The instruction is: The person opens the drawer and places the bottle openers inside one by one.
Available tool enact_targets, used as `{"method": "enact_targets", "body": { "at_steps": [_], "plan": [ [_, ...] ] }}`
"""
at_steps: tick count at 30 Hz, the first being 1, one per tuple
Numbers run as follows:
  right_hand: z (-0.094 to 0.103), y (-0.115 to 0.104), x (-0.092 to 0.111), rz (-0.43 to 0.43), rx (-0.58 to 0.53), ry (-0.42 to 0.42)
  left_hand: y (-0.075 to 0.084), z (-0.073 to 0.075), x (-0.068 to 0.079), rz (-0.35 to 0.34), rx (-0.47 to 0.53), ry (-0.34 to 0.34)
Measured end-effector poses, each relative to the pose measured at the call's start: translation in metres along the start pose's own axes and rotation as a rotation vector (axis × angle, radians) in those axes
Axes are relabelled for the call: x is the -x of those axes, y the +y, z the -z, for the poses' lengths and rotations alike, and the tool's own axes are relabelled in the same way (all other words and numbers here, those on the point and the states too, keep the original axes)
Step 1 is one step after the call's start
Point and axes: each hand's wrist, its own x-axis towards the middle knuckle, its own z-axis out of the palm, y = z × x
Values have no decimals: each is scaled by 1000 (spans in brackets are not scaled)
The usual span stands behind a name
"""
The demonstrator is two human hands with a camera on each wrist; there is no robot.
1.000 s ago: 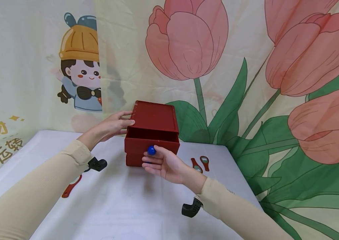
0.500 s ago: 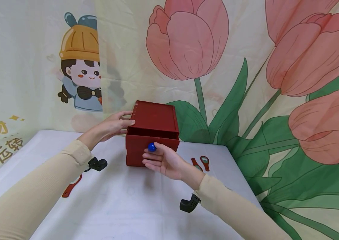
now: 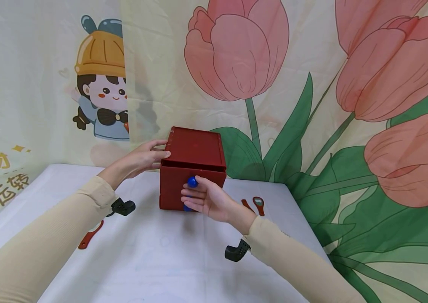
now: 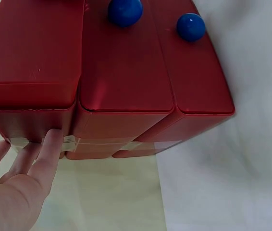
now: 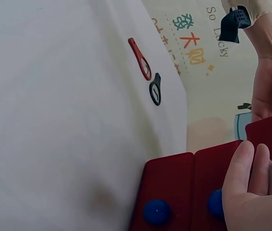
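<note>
A red box with drawers (image 3: pixel 195 148) is set near the middle of the far edge of the desk (image 3: pixel 153 269). Its top drawer (image 3: pixel 176 183) is left sticking out a little, and the two drawers below are shut. The left side of the box is touched by the left hand (image 3: pixel 141 160), whose fingers are held straight and spread out. The round blue knob (image 3: pixel 192 182) of the top drawer is touched by the thumb of the right hand (image 3: pixel 213 202). The other fingers of that hand are held straight in front of the box, not curled around anything.

Near the far right corner of the desk, a red magnifying glass (image 3: pixel 258 203) is seen, with another red handle (image 3: pixel 247 205) just beside it. Toward the left edge, one more red magnifier (image 5: pixel 137 54) is laid, with a black magnifier (image 5: pixel 157 78) near it. A black camera (image 3: pixel 123 207) is worn on the left wrist.
</note>
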Motion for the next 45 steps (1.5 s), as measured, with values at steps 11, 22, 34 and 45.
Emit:
{"method": "enact_targets", "body": {
  "at_steps": [11,22,34,45],
  "plan": [
    [3,-3,-7,16,8,19,2,-2,-1,-3,-7,-3],
    [6,-5,-13,42,29,20,2,-2,-1,-2,-8,-6],
    [7,-6,-17,44,59,40,2,-2,0,-5,-4,-6],
    [5,-8,-20,51,75,67,0,0,0,-1,0,-4]
  ]
}}
